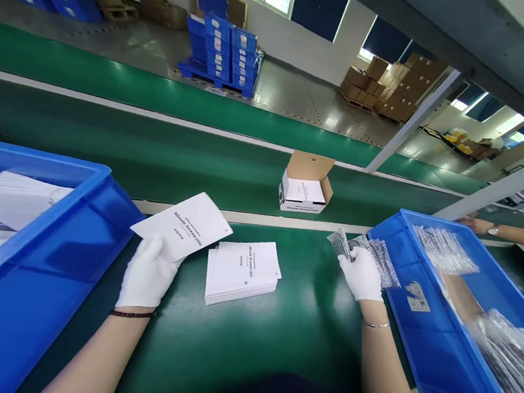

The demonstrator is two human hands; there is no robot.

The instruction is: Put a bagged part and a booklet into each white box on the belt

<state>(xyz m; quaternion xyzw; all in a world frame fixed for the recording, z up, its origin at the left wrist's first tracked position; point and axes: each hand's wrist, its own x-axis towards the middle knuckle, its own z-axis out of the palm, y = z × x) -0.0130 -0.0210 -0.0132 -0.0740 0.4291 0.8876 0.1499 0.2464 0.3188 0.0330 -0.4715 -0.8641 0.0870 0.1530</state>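
Observation:
My left hand point(149, 272), in a white glove, grips a white printed booklet point(186, 226) by its lower edge, thumb on top. Just right of it, a stack of the same booklets point(244, 271) lies on the green table point(239, 353). My right hand point(362, 272), gloved too, has its fingers closed on a clear plastic packet point(340, 244). More such packets point(384, 262) lie under and beside that hand, against the right bin. What is inside the packets is too small to tell.
An open box point(302, 207) with a booklet inside stands beyond the table edge. A blue bin point(46, 251) of papers is at left; another blue bin point(416, 320) with plastic packets is at right. Another person's arm point(515, 233) reaches in at far right.

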